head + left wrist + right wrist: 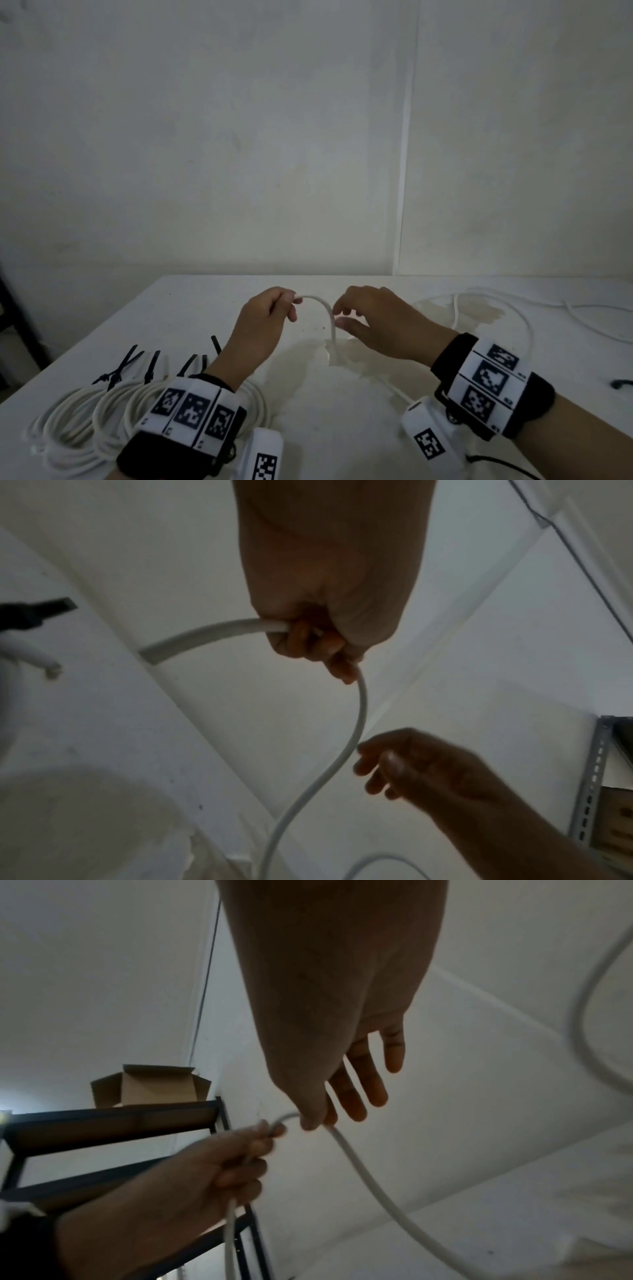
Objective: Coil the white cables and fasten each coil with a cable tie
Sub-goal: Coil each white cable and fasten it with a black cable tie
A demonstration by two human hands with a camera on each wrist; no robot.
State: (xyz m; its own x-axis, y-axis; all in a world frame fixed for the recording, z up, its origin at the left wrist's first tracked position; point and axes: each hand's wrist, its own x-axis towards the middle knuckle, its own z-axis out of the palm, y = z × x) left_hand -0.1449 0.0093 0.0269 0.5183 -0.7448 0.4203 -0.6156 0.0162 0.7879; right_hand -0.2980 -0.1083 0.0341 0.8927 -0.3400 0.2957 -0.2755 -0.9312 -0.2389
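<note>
A white cable arches above the white table between my two hands. My left hand grips it near one end in a curled fist; the left wrist view shows the short end sticking out of the fist. My right hand is just right of the arch, fingers stretched out and thumb tip against the cable. The cable drops to the table and runs off in loose loops to the right.
Several coiled white cables with black cable ties lie at the front left. A small black object sits at the right edge. A dark shelf with a cardboard box stands left of the table.
</note>
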